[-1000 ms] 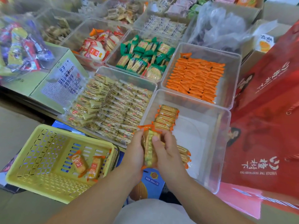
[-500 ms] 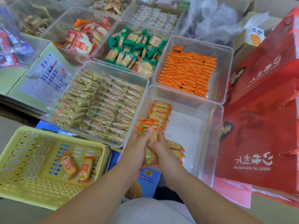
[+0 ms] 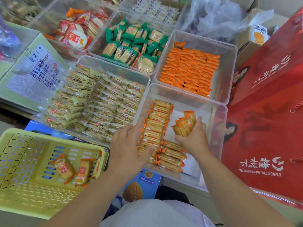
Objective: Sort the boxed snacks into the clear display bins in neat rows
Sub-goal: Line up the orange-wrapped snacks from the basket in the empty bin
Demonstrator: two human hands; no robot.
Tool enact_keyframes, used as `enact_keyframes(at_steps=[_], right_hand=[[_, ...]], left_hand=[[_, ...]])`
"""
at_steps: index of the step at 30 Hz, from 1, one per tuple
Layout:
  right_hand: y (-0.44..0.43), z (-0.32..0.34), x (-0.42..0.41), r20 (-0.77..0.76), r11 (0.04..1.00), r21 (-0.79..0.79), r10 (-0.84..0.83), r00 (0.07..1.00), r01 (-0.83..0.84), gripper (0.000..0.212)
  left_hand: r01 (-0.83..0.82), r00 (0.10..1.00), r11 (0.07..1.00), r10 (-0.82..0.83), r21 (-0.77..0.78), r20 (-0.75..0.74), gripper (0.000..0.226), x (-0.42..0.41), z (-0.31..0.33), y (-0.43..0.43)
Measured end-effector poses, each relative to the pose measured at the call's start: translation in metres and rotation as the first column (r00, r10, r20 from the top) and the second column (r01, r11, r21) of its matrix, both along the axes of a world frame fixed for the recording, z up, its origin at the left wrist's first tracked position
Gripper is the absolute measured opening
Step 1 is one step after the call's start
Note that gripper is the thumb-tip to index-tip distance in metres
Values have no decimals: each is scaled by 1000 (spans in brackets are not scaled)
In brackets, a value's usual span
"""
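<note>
We are working over the near bin [image 3: 218,145], with the yellow basket [image 3: 24,194] lying left of it. A cracker row [image 3: 155,126] is running along the bin's left wall. Our left hand [image 3: 129,149], held flat, is pressing its near end, while our right hand [image 3: 195,136], apart from it, is gripping a few packs [image 3: 184,126] in the bin, just right of the row.

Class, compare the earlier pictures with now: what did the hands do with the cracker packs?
The hands parted and moved forward into the clear bin. The left hand presses against the long row of packs; the right hand grips a few packs beside it. The yellow basket stayed put.
</note>
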State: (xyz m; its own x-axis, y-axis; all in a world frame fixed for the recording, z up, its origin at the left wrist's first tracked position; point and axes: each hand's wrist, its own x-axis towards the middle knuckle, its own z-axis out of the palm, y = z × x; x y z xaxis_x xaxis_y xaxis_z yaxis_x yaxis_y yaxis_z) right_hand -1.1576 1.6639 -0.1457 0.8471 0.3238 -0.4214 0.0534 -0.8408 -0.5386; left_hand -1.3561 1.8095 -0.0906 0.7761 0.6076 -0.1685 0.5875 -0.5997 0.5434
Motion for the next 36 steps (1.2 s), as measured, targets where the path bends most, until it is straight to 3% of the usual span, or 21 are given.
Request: enact_keyframes(at_steps=[3,5,7,10,13,20,31,36], right_hand=[[1,-24,16,156,987,-148,85,984,-62,125],[5,-36,21,178,964,-200,211,961,-175,114],[10,-42,24,64,910,-281,333,941,-303,109],[13,-43,29,-126,870,-289,379,917,-399,115],[13,-43,34,-165,849,-295,406,899,-438,118],[7,-43,38,-253,888,-296,283,925,-352,132],[17,-41,37,-313,977,-127,124,942,-171,62],[23,-46,26,-238,960,-149,197,951,-236,69]], left_hand=[[25,998,999,-23,29,-60,81,-10,-8,-1],[51,988,997,-43,50,-151,87,-14,-14,-1],[93,976,992,-74,86,-206,91,-19,-19,-1],[152,962,981,-119,118,-245,99,-23,-25,2],[186,953,973,-145,139,-265,108,-23,-30,5],[187,946,974,-143,130,-290,125,-21,-35,11],[166,953,978,-125,129,-276,124,-23,-42,8],[155,957,981,-118,121,-267,123,-24,-43,6]])
